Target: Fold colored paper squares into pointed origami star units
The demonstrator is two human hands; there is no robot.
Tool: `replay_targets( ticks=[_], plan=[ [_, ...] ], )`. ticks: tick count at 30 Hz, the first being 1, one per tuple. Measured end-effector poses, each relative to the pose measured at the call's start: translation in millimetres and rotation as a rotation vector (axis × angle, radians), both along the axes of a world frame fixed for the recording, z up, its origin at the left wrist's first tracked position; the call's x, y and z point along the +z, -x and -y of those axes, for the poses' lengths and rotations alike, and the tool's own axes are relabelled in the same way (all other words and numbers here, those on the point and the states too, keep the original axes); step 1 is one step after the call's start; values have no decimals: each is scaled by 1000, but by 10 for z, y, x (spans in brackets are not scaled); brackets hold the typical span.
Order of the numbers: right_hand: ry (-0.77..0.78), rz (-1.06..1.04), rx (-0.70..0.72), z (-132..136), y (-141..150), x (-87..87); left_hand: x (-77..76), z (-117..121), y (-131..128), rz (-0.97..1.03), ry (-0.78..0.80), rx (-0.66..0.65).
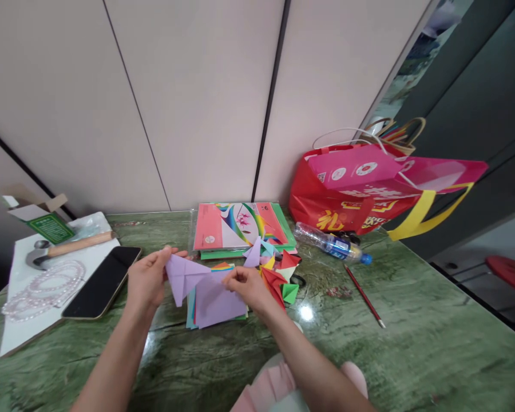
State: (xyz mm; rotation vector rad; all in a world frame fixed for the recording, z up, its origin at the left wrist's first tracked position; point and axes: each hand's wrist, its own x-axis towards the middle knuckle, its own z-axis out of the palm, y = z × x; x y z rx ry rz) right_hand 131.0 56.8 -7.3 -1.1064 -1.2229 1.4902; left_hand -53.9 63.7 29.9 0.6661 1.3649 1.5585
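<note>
My left hand [148, 277] pinches the left corner of a partly folded lilac paper [183, 276], fingers closed on it. My right hand [246, 283] grips the same paper's right end, fingers pressed together. The paper hangs just above a small stack of coloured sheets [217, 306] topped by a lilac one. Folded paper figures [278, 272] in red, green, yellow and lilac lie just right of my right hand.
A pack of coloured paper [236, 226] lies behind the stack. A phone [103, 281], hammer [68, 247], bead string [43, 289] and small green box [47, 220] sit at left on a white board. At right are a water bottle [330, 243], red pencil [364, 295] and red bag [369, 189].
</note>
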Motion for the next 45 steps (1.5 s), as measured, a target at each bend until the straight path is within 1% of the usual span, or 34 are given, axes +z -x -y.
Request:
replay_targets(
  ticks=[2, 5, 7, 11, 13, 18, 20, 24, 27, 30, 33, 36, 38, 40, 42, 45],
  plan=[
    [4, -19, -50, -22, -7, -37, 17, 10, 17, -33, -12, -12],
    [-41, -29, -96, -41, -13, -69, 14, 48, -82, -60, 37, -101],
    [-69, -39, -69, -35, -9, -73, -9, 72, -177, -94, 64, -151],
    [-70, -80, 64, -7, 18, -83, -61, 102, -313, -137, 73, -222],
    [-59, -88, 78, -7, 25, -99, -75, 111, -344, -158, 65, -272],
    [-52, -127, -50, -46, 1, -111, -80, 120, -348, -267, 81, -382],
    [-32, -161, -45, -47, -7, -90, -77, 119, -337, -305, 72, -424],
    [44, -230, 7, -17, -8, -25, -75, 120, -325, -383, 39, -446],
    [59, -290, 18, -7, -12, -2, -74, 120, -325, -408, 18, -469],
    [58, -307, 10, -21, -20, -19, -70, 117, -333, -449, -4, -483],
    [2, -272, -46, -35, -27, -39, -89, 109, -344, -510, -44, -527],
    [-90, -229, -97, -31, -31, -25, -154, 97, -339, -634, -92, -561],
    [-159, -183, -117, -19, -30, 3, -208, 91, -328, -724, -112, -566],
    [-209, -123, -118, -3, -24, 32, -248, 88, -317, -773, -113, -561],
    [-225, -78, -109, 11, -16, 56, -265, 88, -313, -782, -106, -554],
    [-202, -45, -118, 22, -9, 74, -252, 93, -321, -775, -107, -561]
  ],
)
